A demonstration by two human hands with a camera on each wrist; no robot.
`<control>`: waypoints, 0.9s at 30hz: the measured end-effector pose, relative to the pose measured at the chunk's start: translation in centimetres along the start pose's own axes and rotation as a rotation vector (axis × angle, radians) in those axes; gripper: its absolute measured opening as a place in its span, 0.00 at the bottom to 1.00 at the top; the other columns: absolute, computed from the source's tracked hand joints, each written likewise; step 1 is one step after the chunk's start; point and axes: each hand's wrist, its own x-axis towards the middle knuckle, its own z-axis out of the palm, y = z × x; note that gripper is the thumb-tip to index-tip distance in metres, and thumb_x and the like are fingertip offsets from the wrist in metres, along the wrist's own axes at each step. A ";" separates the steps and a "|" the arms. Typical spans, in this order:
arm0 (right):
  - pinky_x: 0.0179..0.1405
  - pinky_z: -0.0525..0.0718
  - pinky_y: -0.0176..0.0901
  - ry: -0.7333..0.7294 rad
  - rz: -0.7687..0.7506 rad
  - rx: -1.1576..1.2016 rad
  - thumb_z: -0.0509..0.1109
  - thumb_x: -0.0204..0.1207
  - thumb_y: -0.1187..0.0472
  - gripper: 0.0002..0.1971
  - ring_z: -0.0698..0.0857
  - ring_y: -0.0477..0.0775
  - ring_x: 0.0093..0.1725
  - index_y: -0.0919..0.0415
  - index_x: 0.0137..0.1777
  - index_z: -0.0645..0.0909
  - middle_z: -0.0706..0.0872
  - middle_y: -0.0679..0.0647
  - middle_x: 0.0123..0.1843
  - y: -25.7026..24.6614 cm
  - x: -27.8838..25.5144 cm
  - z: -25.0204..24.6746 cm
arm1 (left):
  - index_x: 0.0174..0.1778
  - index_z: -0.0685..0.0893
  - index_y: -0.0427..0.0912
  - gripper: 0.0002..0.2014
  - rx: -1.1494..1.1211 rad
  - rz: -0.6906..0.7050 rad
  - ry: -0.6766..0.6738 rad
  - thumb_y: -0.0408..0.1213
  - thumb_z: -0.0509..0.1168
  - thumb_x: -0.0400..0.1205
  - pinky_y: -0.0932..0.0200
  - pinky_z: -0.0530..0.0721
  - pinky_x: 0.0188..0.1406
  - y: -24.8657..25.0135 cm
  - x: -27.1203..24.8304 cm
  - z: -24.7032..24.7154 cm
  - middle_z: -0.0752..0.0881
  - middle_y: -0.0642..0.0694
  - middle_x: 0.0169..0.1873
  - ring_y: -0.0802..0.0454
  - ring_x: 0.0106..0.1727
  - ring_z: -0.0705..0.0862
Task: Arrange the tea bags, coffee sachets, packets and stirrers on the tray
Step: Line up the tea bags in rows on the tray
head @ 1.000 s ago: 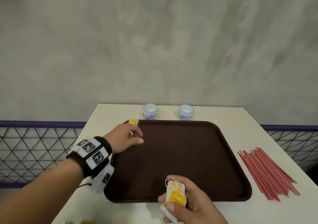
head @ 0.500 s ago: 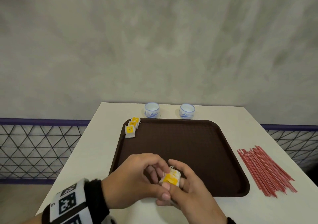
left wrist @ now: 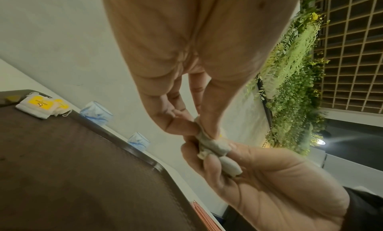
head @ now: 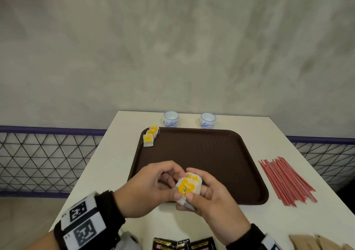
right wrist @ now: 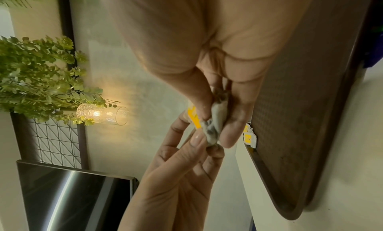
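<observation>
A: How far along does this look?

B: Early, I'd judge. The white bench [head: 259, 134] carries a dark brown plastic tray [head: 201, 153], bare except for a few yellow-tagged white tea bags [head: 149, 137] in its upper left corner.

A: And off the tray?

B: The bundle of thin red stirrers [head: 286, 182] lies at the frame's right. Black coffee sachets [head: 184, 244] and brown paper packets [head: 315, 242] sit along the bottom edge, none placed.

A: The hands?

B: Low centre, the right hand [head: 211, 197] grips a small stack of tea bags [head: 187, 187]. The left hand [head: 151, 186] pinches its edge, thumb against fingertips, probably peeling one off.
</observation>
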 end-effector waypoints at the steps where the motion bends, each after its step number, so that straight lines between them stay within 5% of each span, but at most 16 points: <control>1: 0.47 0.90 0.54 0.008 -0.008 -0.011 0.67 0.76 0.79 0.24 0.90 0.60 0.49 0.59 0.68 0.75 0.90 0.66 0.51 -0.1 -0.1 0.1 | 0.50 0.86 0.49 0.14 -0.005 0.009 0.006 0.29 0.75 0.73 0.49 0.85 0.49 0.0 -0.1 0.1 0.86 0.47 0.46 0.49 0.45 0.82; 5: 0.42 0.90 0.50 0.055 -0.030 -0.031 0.68 0.76 0.78 0.21 0.90 0.59 0.46 0.61 0.67 0.76 0.91 0.66 0.49 -0.2 -0.3 0.2 | 0.49 0.86 0.47 0.13 -0.018 0.017 0.060 0.27 0.73 0.72 0.52 0.85 0.53 -0.4 -0.3 0.5 0.87 0.46 0.45 0.53 0.46 0.84; 9: 0.39 0.90 0.47 0.075 -0.040 -0.052 0.69 0.76 0.76 0.18 0.91 0.57 0.44 0.63 0.63 0.78 0.92 0.64 0.48 -0.6 -0.5 0.3 | 0.44 0.86 0.50 0.13 0.008 0.026 0.126 0.44 0.79 0.66 0.55 0.86 0.44 -0.3 -0.2 1.2 0.88 0.45 0.40 0.52 0.39 0.84; 13: 0.39 0.90 0.47 0.083 -0.049 -0.034 0.69 0.76 0.74 0.15 0.91 0.56 0.43 0.65 0.61 0.80 0.92 0.62 0.46 -0.7 -0.6 0.0 | 0.39 0.86 0.47 0.07 -0.027 0.000 0.153 0.35 0.78 0.72 0.58 0.83 0.32 -0.7 0.4 1.3 0.85 0.46 0.34 0.52 0.34 0.80; 21: 0.41 0.90 0.49 0.085 -0.045 -0.054 0.66 0.78 0.75 0.13 0.91 0.64 0.49 0.64 0.61 0.79 0.91 0.65 0.49 -0.6 0.3 -1.1 | 0.43 0.81 0.37 0.06 -0.097 -0.030 0.098 0.33 0.71 0.77 0.64 0.79 0.30 -1.3 1.1 -1.3 0.85 0.45 0.30 0.57 0.31 0.79; 27: 0.40 0.90 0.47 0.113 -0.032 -0.060 0.65 0.80 0.74 0.13 0.91 0.65 0.48 0.66 0.62 0.78 0.91 0.67 0.48 -1.8 2.5 -2.1 | 0.45 0.80 0.35 0.07 -0.053 -0.162 0.363 0.30 0.72 0.77 0.65 0.80 0.27 -4.1 4.4 -6.6 0.82 0.34 0.33 0.48 0.32 0.77</control>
